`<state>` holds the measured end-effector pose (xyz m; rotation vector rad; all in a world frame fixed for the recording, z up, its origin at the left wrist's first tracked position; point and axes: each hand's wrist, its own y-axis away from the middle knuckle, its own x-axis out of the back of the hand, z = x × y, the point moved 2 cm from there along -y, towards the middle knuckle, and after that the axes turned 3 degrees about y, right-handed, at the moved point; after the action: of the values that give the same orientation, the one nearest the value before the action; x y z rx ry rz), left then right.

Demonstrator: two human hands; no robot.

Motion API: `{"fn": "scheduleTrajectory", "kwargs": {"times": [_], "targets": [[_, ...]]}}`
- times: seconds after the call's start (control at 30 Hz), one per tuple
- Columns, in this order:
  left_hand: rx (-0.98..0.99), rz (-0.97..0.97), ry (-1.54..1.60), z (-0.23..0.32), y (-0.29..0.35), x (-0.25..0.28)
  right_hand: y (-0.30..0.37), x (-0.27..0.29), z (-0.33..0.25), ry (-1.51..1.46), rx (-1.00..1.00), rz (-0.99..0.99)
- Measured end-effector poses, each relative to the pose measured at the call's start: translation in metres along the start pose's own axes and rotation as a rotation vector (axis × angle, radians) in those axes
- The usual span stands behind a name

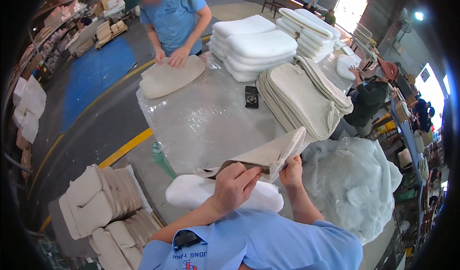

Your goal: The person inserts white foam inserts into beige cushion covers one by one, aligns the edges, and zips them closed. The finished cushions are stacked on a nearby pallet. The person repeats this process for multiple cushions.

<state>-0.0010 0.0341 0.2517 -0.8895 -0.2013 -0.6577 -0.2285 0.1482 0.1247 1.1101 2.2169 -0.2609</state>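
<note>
A beige fabric cushion cover [266,150] is held up in front of me, its dark inside showing at the near edge. My left hand [236,184] is closed on that edge, with the fingers pointing into the fold. At the right corner of the cover my right hand [291,172] pinches the fabric, thumb uppermost. Below the cover, close to my body, lies a white padding piece [184,192], partly hidden by my left hand and forearm. The stack of beige covers [299,97] sits just beyond, on the plastic-covered table [191,126].
White padding stacks [261,47] stand at the table's far side, near a black phone [251,97]. Across the table a co-worker [175,16] handles a beige cushion [172,76]. A large clear plastic bag [354,183] bulges at right; filled beige cushions [105,193] are piled at lower left.
</note>
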Motion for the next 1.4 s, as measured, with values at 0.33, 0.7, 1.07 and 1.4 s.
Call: {"fn": "scheduleTrajectory", "kwargs": {"times": [0.33, 0.7, 1.07, 1.4], "targets": [[0.108, -0.248, 0.232, -0.033, 0.002, -0.018, 0.011, -0.007, -0.023, 0.093, 0.064, -0.079], [0.83, -0.155, 1.913, -0.034, 0.015, 0.015, 0.067, -0.099, -0.216, 1.592, 0.45, -0.382], [0.925, 0.052, 1.939, -0.032, 0.109, 0.044, 0.014, -0.242, -0.063, 1.038, -0.042, -0.769], [1.036, 0.473, 1.757, -0.021, 0.163, 0.084, 0.058, -0.215, 0.107, 0.824, -0.833, -1.135]]}}
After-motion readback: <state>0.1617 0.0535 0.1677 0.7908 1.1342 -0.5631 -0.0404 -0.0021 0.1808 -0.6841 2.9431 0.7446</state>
